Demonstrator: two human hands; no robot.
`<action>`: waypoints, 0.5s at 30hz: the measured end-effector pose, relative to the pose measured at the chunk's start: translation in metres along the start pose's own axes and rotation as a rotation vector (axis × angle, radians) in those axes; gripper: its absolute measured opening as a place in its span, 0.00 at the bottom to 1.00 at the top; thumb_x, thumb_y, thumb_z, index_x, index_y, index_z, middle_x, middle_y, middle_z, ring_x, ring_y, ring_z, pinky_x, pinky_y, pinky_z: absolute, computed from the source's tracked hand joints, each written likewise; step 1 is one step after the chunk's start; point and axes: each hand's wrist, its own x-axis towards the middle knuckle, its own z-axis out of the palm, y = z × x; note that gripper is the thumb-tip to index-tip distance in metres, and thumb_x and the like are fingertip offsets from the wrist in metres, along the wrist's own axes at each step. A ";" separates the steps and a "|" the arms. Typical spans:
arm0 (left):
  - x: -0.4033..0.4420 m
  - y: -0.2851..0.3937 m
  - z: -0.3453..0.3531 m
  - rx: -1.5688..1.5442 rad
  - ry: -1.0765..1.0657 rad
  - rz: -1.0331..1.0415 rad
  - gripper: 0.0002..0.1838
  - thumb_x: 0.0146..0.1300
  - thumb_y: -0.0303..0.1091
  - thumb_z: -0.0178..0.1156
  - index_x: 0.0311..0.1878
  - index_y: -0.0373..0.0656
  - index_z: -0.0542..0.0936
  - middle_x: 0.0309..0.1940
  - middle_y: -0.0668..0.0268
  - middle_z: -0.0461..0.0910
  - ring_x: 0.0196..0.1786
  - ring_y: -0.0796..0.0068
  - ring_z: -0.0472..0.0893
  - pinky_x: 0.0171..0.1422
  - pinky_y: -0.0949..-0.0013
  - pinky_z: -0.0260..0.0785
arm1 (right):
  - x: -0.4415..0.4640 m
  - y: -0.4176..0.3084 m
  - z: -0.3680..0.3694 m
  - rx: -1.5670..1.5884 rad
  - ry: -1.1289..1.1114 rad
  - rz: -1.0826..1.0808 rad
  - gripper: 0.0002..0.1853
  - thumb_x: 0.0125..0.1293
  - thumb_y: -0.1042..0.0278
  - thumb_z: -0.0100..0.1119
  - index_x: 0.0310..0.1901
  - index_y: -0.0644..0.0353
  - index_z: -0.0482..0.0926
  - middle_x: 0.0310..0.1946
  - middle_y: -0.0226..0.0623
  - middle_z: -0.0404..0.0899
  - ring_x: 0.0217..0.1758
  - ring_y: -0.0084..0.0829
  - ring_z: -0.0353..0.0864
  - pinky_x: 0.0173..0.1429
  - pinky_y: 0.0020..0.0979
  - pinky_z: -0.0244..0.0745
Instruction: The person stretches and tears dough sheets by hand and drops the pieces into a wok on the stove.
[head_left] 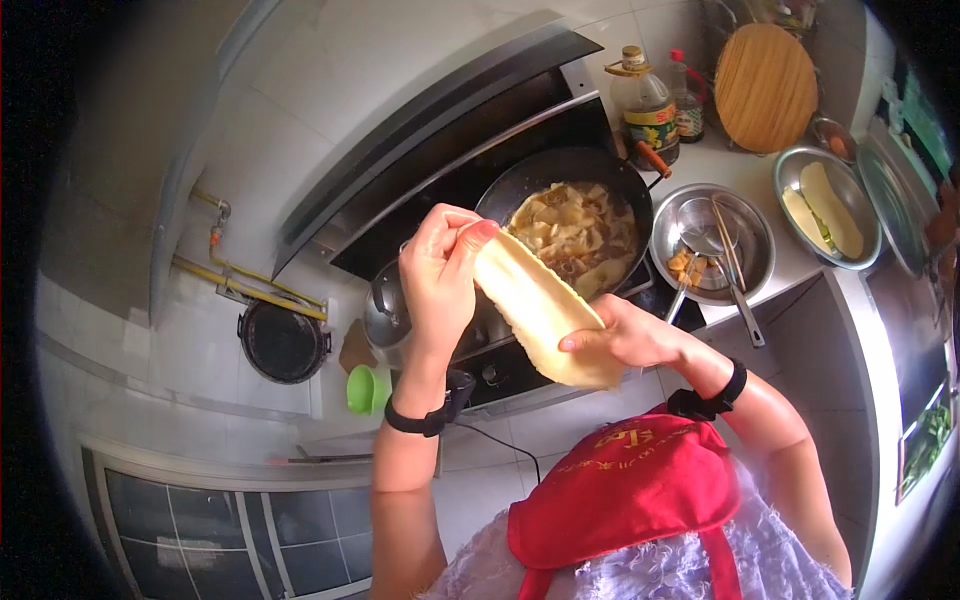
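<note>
A long flat sheet of dough (535,305) is stretched between my two hands, in front of the stove. My left hand (443,265) pinches its upper left end between thumb and fingers. The lower right end is gripped by my right hand (625,335), thumb on top. Just beyond the dough sits a black wok (500,187) on the burner. Inside it are broth and several pale pieces of food (575,225), partly hidden by the dough and my left hand.
Right of the wok stands a metal bowl (665,250) with chopsticks (728,240) and ladles. Farther right, another metal bowl (785,175) holds more dough sheets (832,205). An oil bottle (650,110) and a round wooden board (766,88) stand behind. A lidded pot (385,310) is at left.
</note>
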 end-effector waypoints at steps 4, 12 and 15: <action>-0.001 -0.045 -0.005 -0.060 0.034 -0.246 0.18 0.71 0.41 0.59 0.30 0.37 0.77 0.21 0.75 0.74 0.28 0.90 0.69 0.32 0.80 0.61 | 0.002 -0.006 0.011 0.248 -0.022 -0.050 0.19 0.69 0.54 0.61 0.48 0.65 0.83 0.35 0.27 0.84 0.39 0.17 0.77 0.46 0.26 0.73; -0.033 -0.089 -0.017 -0.254 0.160 -0.442 0.18 0.72 0.46 0.56 0.35 0.41 0.78 0.28 0.73 0.77 0.25 0.86 0.78 0.22 0.79 0.71 | 0.013 -0.017 0.005 0.038 -0.034 0.065 0.17 0.70 0.58 0.60 0.50 0.64 0.81 0.37 0.28 0.84 0.42 0.17 0.76 0.50 0.26 0.72; -0.047 -0.103 -0.026 -0.557 0.206 -0.597 0.25 0.70 0.57 0.54 0.43 0.41 0.80 0.34 0.67 0.83 0.32 0.80 0.81 0.32 0.75 0.73 | 0.023 -0.025 0.009 0.110 -0.032 0.068 0.17 0.70 0.58 0.61 0.51 0.63 0.81 0.38 0.27 0.84 0.40 0.17 0.78 0.47 0.25 0.74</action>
